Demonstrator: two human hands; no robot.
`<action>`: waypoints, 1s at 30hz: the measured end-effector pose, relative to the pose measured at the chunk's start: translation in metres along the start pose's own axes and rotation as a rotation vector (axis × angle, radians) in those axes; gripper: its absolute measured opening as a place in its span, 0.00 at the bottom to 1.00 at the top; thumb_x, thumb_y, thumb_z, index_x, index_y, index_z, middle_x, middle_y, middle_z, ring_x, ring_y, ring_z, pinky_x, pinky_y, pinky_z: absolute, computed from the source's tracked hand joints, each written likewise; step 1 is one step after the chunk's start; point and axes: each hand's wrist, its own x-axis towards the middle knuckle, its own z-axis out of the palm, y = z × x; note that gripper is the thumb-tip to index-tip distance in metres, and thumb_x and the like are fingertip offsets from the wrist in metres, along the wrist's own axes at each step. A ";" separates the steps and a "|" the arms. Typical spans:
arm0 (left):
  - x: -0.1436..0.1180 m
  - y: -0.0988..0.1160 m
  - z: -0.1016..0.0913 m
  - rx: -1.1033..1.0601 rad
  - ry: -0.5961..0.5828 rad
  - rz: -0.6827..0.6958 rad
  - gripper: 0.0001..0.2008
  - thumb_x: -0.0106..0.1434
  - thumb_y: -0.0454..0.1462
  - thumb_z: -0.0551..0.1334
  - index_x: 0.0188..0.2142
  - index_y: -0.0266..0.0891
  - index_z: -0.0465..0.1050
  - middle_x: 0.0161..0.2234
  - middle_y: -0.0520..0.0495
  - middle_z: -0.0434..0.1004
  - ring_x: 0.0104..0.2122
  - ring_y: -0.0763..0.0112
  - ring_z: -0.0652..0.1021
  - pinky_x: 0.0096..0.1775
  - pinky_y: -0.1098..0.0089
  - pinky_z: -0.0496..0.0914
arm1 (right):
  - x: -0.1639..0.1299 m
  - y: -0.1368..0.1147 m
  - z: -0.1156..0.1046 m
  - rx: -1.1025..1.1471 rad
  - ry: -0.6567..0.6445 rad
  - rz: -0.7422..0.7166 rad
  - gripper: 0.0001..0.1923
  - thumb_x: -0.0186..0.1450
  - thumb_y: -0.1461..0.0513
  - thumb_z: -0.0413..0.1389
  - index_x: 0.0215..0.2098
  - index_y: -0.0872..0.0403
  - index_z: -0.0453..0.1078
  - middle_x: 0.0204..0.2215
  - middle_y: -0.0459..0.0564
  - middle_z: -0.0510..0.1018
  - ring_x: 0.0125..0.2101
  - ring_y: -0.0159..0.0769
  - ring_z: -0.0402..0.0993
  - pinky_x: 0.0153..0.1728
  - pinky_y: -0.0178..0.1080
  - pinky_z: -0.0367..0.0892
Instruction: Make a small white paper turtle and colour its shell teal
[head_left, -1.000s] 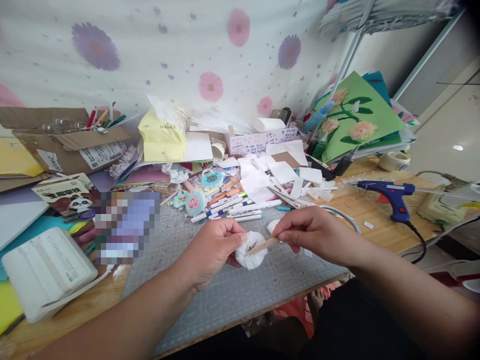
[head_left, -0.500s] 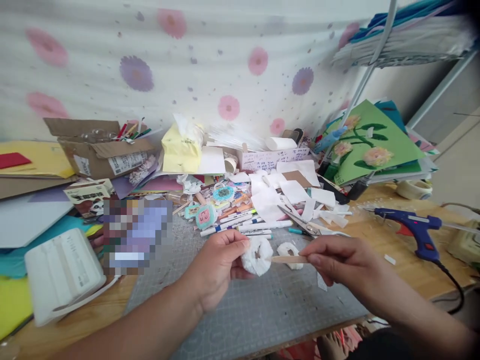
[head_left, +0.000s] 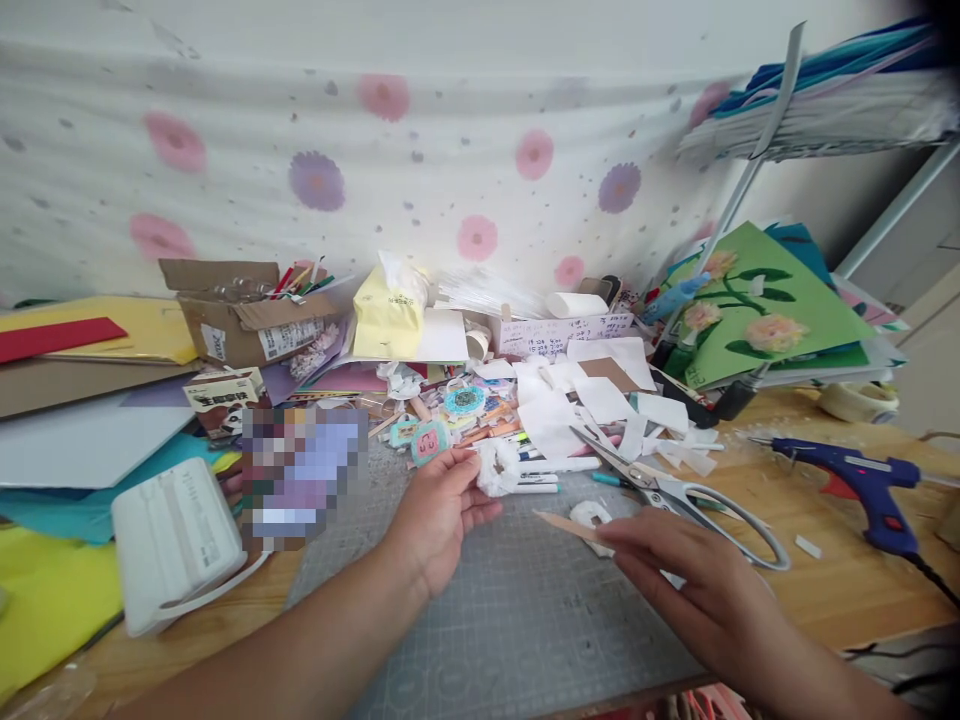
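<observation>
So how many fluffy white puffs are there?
2. One puff is pinched in the left hand; the other puff lies on the mat by the right hand. Clutter may hide more.

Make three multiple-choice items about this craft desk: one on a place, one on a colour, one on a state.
1. Where do the scissors lie?
A. on the cardboard box
B. on the cutting mat's right edge, beyond the right hand
C. on the white machine

2. What colour is the glue gun?
A. blue
B. yellow
C. green

3. What does the left hand hold?
A. a marker
B. nothing
C. a white fluffy paper ring

Answers:
1 B, they rest by the grey cutting mat, past the right hand.
2 A, its body is blue.
3 C, the fingers pinch the white fluffy paper ring; the right hand holds a wooden stick.
</observation>
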 end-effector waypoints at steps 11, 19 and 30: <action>-0.007 -0.005 0.002 0.071 -0.036 -0.001 0.05 0.59 0.38 0.60 0.31 0.38 0.66 0.27 0.49 0.78 0.25 0.74 0.76 0.30 0.72 0.71 | 0.012 -0.007 0.024 -0.065 -0.001 -0.072 0.14 0.67 0.66 0.46 0.47 0.54 0.69 0.27 0.51 0.77 0.26 0.37 0.74 0.25 0.37 0.66; -0.011 -0.010 0.004 0.178 -0.031 0.090 0.07 0.57 0.40 0.61 0.29 0.38 0.67 0.25 0.51 0.76 0.26 0.70 0.76 0.31 0.67 0.72 | 0.032 -0.018 0.015 0.141 -0.016 0.267 0.12 0.65 0.62 0.48 0.34 0.52 0.75 0.27 0.48 0.80 0.28 0.36 0.76 0.28 0.34 0.68; -0.017 -0.009 0.009 0.113 -0.017 0.025 0.05 0.60 0.37 0.58 0.30 0.36 0.67 0.27 0.46 0.78 0.25 0.70 0.77 0.29 0.69 0.72 | 0.023 -0.018 -0.001 0.258 -0.007 0.353 0.13 0.63 0.58 0.50 0.35 0.52 0.76 0.17 0.44 0.72 0.17 0.30 0.65 0.18 0.32 0.60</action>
